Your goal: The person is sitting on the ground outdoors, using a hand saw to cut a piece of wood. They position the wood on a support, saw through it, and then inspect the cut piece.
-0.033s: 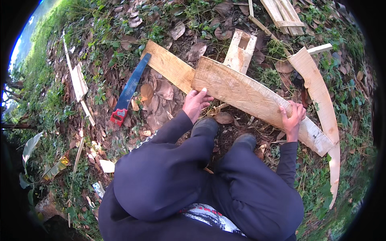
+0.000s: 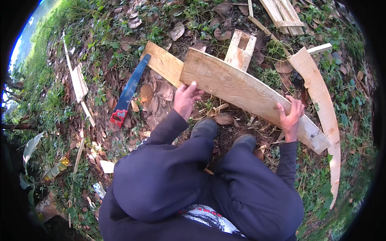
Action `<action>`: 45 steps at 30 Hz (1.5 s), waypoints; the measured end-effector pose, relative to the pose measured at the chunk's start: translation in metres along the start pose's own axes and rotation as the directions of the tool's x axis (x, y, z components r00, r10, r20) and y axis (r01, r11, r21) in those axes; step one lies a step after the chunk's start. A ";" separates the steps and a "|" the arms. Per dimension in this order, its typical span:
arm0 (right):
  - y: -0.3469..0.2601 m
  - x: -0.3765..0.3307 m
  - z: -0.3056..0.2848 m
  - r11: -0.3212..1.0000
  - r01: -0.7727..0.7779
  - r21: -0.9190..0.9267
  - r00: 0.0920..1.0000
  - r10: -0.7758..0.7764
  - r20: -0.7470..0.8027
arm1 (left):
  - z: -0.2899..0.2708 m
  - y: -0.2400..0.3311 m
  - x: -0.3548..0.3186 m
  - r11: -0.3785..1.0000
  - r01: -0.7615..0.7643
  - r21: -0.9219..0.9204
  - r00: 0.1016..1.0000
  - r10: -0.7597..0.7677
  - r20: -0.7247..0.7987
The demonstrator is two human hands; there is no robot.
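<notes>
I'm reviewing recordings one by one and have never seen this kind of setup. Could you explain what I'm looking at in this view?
There is no machine here: the left hand and right hand are a person's own, bare. A wide camera worn on the head looks down at them, so straight edges bend near the rim. The wearer's legs fill the lower part.

The right hand grips a plank near its right end. The left hand has its thumb on the near edge, toward the other end; how firmly it grips is hard to tell.

On the leafy ground lie a saw with a red handle, its tip against a board, a block with a hole, and a curved board.
</notes>
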State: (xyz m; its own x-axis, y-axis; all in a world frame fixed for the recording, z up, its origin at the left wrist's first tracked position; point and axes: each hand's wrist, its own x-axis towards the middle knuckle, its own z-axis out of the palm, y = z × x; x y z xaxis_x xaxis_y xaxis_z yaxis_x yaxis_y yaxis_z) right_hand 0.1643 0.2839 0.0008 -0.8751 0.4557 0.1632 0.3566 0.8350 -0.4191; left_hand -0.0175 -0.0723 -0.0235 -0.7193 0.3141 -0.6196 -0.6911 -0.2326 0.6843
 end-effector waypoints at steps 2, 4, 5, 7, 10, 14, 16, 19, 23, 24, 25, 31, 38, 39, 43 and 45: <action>-0.034 0.022 0.001 0.994 0.042 0.103 0.998 -0.037 -0.052 | -0.004 0.046 0.005 0.981 -0.191 0.022 0.980 0.192 -0.046; -0.056 0.040 0.018 0.980 0.068 0.188 0.998 -0.064 -0.027 | -0.017 0.068 0.017 0.947 -0.320 0.011 0.940 0.320 -0.117; -0.066 0.047 0.024 0.970 0.081 0.230 0.997 -0.080 -0.015 | -0.030 0.078 0.022 0.925 -0.381 0.006 0.913 0.377 -0.152; -0.074 0.053 0.045 0.969 0.246 -0.014 0.968 -0.246 -0.057 | -0.060 0.080 0.039 0.913 -0.405 0.050 0.887 0.406 -0.222; -0.059 0.036 0.078 0.977 0.209 -0.049 0.975 -0.205 0.081 | -0.115 0.050 0.079 0.977 -0.198 -0.084 0.948 0.170 -0.268; -0.050 0.035 0.084 0.984 0.176 -0.033 0.978 -0.171 0.121 | -0.097 0.059 0.082 0.977 -0.198 -0.082 0.969 0.182 -0.170; -0.042 0.028 0.081 0.984 0.172 -0.046 0.982 -0.167 0.086 | -0.097 0.055 0.077 0.988 -0.143 -0.056 0.974 0.130 -0.184; -0.006 0.011 0.074 0.994 -0.008 -0.104 0.995 0.018 0.095 | -0.092 0.046 0.070 0.995 -0.094 -0.017 0.984 0.090 -0.152; 0.013 -0.007 0.072 0.994 -0.010 -0.112 0.998 0.016 0.059 | -0.080 0.043 0.069 0.996 -0.088 0.009 0.996 0.088 -0.031; 0.013 -0.008 0.073 0.993 -0.003 -0.118 0.999 0.010 0.053 | -0.080 0.044 0.070 0.996 -0.092 -0.007 0.996 0.092 -0.019; 0.013 -0.008 0.073 0.994 -0.015 -0.107 0.998 0.022 0.066 | -0.081 0.044 0.070 0.995 -0.097 -0.024 0.995 0.096 -0.008; 0.010 0.010 0.063 0.999 -0.029 -0.039 0.993 0.033 0.113 | -0.075 0.056 0.067 0.985 -0.172 0.008 0.983 0.172 -0.065; -0.054 0.046 0.075 0.983 0.078 -0.166 0.996 -0.086 -0.038 | -0.124 0.084 0.078 0.970 -0.240 0.044 0.944 0.243 -0.225; -0.051 0.044 0.087 0.964 0.090 -0.249 0.994 -0.104 -0.042 | -0.126 0.084 0.081 0.978 -0.191 0.084 0.948 0.206 -0.242; -0.036 0.041 0.102 0.949 0.088 -0.304 0.995 -0.095 -0.007 | -0.118 0.064 0.086 0.986 -0.167 0.016 0.956 0.165 -0.244; -0.036 0.043 0.105 0.949 0.076 -0.307 0.996 -0.085 -0.017 | -0.111 0.073 0.085 0.989 -0.138 0.052 0.957 0.147 -0.249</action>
State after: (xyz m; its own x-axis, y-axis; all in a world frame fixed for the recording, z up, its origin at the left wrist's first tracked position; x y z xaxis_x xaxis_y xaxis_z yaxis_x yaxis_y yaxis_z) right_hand 0.0795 0.2410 -0.0710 -0.8964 0.3882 0.2138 0.3726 0.9213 -0.1108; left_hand -0.1367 -0.1651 -0.0686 -0.8077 0.0371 -0.5885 -0.5805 -0.2254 0.7824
